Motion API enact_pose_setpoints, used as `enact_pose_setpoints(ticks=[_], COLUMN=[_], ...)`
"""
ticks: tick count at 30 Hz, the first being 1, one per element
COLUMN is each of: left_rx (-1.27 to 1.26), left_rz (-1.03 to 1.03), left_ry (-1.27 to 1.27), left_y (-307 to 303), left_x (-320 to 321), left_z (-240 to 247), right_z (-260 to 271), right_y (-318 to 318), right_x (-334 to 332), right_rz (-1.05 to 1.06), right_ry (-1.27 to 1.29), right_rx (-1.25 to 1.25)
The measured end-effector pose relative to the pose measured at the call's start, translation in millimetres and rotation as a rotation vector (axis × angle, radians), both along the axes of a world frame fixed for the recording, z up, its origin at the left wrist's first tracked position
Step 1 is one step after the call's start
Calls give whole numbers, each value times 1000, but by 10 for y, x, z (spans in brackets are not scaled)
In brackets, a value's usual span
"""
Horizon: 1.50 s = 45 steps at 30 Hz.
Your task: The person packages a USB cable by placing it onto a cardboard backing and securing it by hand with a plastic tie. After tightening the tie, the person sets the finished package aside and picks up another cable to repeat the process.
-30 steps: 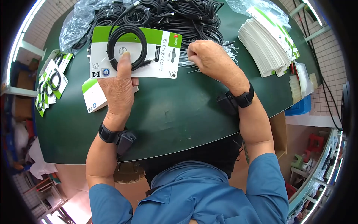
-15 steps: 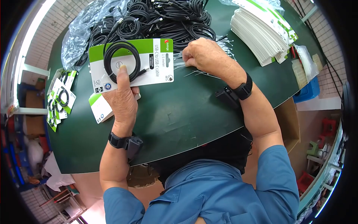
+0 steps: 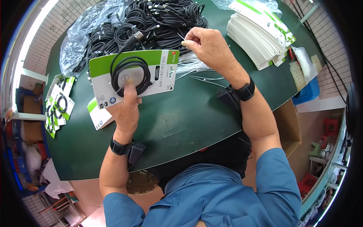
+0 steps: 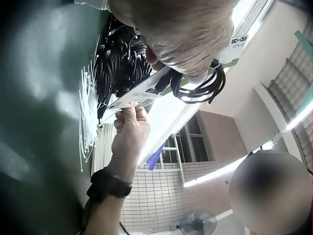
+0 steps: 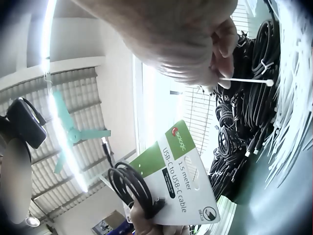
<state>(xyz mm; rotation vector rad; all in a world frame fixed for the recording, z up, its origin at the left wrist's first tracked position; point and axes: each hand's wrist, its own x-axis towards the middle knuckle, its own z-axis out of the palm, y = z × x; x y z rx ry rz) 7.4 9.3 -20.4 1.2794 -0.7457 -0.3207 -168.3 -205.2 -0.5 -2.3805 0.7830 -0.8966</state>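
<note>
My left hand (image 3: 126, 113) grips a green-and-white USB-C cable card (image 3: 101, 85) from below. Its thumb presses a coiled black cable (image 3: 145, 75) against the card's face, and one cable end stands up past the top edge. My right hand (image 3: 211, 47), to the right of the card, pinches a thin white cable tie (image 5: 249, 81) between thumb and fingers. Beneath that hand a spread of loose white cable ties (image 3: 193, 65) lies on the green table (image 3: 170, 125). The left wrist view shows the card nearly edge-on, overlapping the right fingertips.
A heap of coiled black cables (image 3: 162, 22) fills the far side, beside clear plastic wrap (image 3: 77, 49). Stacked cards (image 3: 255, 38) stand at the right, and more cards (image 3: 99, 115) lie under the left hand. Several cards with cables (image 3: 58, 106) are piled at the left edge.
My right hand has lifted up and away from the loose ties, now with one tie showing in its fingertips. The card in my left hand sits lower in view and tilts more.
</note>
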Motion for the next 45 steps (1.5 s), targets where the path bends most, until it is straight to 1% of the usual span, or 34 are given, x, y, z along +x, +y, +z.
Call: enact_pose_setpoints(ticks=[1,2,3,4,5,6,7,8,9,10,11,13,14,15,17,26,29,33,38,40,42,43,44,45], left_rx=[2,-3,-15,-28,-39,-42,-69,-96,-123,-124,-138,-166,-164,-184,-224,-193,-127,-218,-232,-188,-142,-184,-223,-261], left_rz=[-4,-5,-8,-11,-12,-12,-76,-141,-206,-205,-246,-327,-326,-330,-336,-350,-386,-335,-320,-353,-367,-344,-321,-297], left_ry=[-46,-33,-200,-368,-538,-526,-649,-773,-898,-890,-921,-987,-984,-1039,-1150,-1239,-1306,-1270,-1288,-1325,-1337,-1364,-1388,-1413], left_y=[9,22,48,68,86,90,96,97,89,80,64,32,23,18,21,92,143,85,86,122,154,130,106,97], left_x=[-20,0,62,125,179,205,235,256,250,224,190,133,114,98,74,41,58,34,52,60,62,61,55,50], left_z=[-12,-82,-212,-326,-418,-421,-412,-392,-352,-289,-181,-2,28,51,88,147,171,111,115,152,159,155,144,132], right_z=[13,20,22,13,-10,-15,-21,-25,12,49,72,89,91,94,106,107,125,174,261,289,351,365,358,344], right_y=[-9,-16,-22,-47,-95,-130,-149,-155,-130,-97,-73,-47,-33,-15,26,63,68,126,312,345,353,360,372,376], right_x=[1,1,-4,-5,-2,5,1,-19,-34,-49,-58,-61,-60,-57,-56,-54,-58,-24,4,3,-40,-49,-60,-71], right_rz=[-20,-40,-60,-61,-36,-12,12,10,70,129,189,207,226,244,256,305,325,364,416,423,419,421,434,500], right_ry=[-59,-117,-175,-163,-263,-363,-462,-452,-514,-575,-637,-625,-619,-613,-608,-553,-536,-521,-498,-482,-333,-258,-252,-245], right_rx=[11,22,33,29,110,192,275,273,395,519,644,686,729,772,780,768,775,779,700,693,640,617,636,522])
